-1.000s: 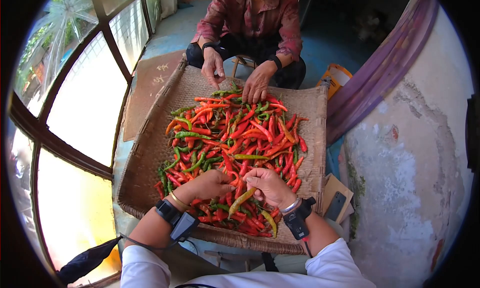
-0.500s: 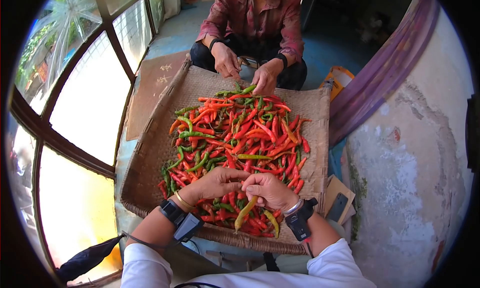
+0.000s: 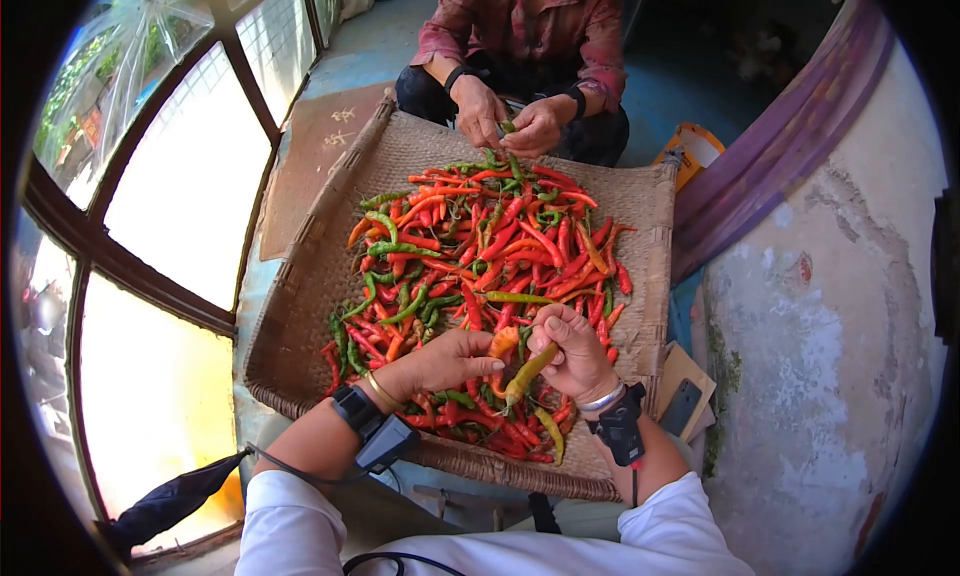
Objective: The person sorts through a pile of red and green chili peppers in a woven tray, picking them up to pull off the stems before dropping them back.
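Note:
Over the near side of a heap of chili peppers [image 3: 480, 246], my left hand [image 3: 430, 364] is closed, with thumb and fingers pinching an orange chili pepper [image 3: 502, 348]. My right hand [image 3: 577, 354] is closed in a fist around one end of a yellow-green chili pepper [image 3: 528, 378], which slants down to the left beside the orange one. Red, orange and green peppers lie mixed under both hands. They rest in a large woven tray [image 3: 420, 141] with raised edges. Another yellow-green pepper [image 3: 551, 434] lies just below my right hand.
Across the tray, another person crouches, hands [image 3: 535, 126] together around a green chili pepper [image 3: 508, 127]. A window frame [image 3: 170, 286] runs along the left. A purple curtain [image 3: 780, 161] and wall stand right. A phone [image 3: 682, 406] lies on cardboard beside the tray.
My hands have moved slightly apart and an orange chili pepper now shows between them. The yellow-green pepper in my right hand has risen. The other person's hands have drawn back from the heap.

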`<control>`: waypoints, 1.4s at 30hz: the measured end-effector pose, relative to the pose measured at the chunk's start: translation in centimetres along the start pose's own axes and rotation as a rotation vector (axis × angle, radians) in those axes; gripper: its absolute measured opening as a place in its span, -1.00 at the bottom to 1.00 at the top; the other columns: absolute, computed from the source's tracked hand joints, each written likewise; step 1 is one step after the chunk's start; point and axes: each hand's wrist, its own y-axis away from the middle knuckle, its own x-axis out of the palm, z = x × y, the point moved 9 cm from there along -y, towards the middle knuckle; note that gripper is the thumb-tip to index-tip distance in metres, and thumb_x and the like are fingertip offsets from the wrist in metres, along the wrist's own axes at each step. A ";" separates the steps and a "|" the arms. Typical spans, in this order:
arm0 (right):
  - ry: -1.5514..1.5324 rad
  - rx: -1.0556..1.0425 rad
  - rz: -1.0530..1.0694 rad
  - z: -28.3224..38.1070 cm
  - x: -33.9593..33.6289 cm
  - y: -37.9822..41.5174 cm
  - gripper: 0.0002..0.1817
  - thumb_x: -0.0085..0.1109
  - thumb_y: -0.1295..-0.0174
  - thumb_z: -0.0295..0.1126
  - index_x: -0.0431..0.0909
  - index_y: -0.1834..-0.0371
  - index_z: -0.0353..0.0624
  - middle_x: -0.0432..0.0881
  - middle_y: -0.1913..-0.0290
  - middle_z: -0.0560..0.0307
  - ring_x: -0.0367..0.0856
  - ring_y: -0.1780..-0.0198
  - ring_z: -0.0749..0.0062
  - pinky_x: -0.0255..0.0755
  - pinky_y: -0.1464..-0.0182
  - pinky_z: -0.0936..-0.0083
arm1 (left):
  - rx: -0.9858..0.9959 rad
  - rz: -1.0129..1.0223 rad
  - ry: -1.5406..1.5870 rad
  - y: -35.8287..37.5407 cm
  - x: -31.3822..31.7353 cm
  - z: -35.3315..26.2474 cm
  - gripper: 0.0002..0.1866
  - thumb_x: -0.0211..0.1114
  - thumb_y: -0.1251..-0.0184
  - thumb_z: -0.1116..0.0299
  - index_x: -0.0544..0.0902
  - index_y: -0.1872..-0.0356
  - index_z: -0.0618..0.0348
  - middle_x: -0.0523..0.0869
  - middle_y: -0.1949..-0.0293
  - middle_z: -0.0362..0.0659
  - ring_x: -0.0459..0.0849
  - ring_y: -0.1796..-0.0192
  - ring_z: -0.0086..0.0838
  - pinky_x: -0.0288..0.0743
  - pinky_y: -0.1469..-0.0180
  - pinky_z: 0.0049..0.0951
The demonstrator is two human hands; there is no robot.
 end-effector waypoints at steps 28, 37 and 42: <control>0.062 0.119 -0.230 -2.6 -3.1 -0.2 -0.74 0.08 -0.18 -0.43 0.42 0.05 -0.12 0.55 0.37 0.23 0.39 0.51 0.72 0.29 0.50 0.74 | -0.007 -0.304 -0.055 1.9 -5.3 -5.1 -0.54 0.03 -0.33 0.15 0.34 -0.14 0.24 0.54 0.11 -0.22 0.52 0.31 -0.63 0.43 0.29 -0.62; 0.222 -0.041 -0.310 -1.1 -5.1 -0.3 -0.76 0.05 -0.18 -0.45 0.41 0.08 -0.23 0.52 0.37 0.22 0.48 0.52 0.60 0.38 0.50 0.69 | -0.232 -0.005 -0.118 0.7 0.2 -0.1 -0.75 0.10 -0.30 0.20 0.56 0.25 0.17 0.55 0.50 -0.39 0.41 0.51 -0.77 0.30 0.48 -0.73; 0.910 -0.274 -0.469 2.7 -5.5 -0.4 -0.61 -0.02 -0.22 -0.38 0.31 -0.09 -0.32 0.52 0.17 0.03 0.57 0.28 0.47 0.43 0.29 0.62 | -0.324 -0.015 -0.159 1.0 -0.9 0.8 -0.78 0.11 -0.29 0.21 0.56 0.36 0.15 0.56 0.54 -0.39 0.43 0.51 -0.77 0.30 0.48 -0.74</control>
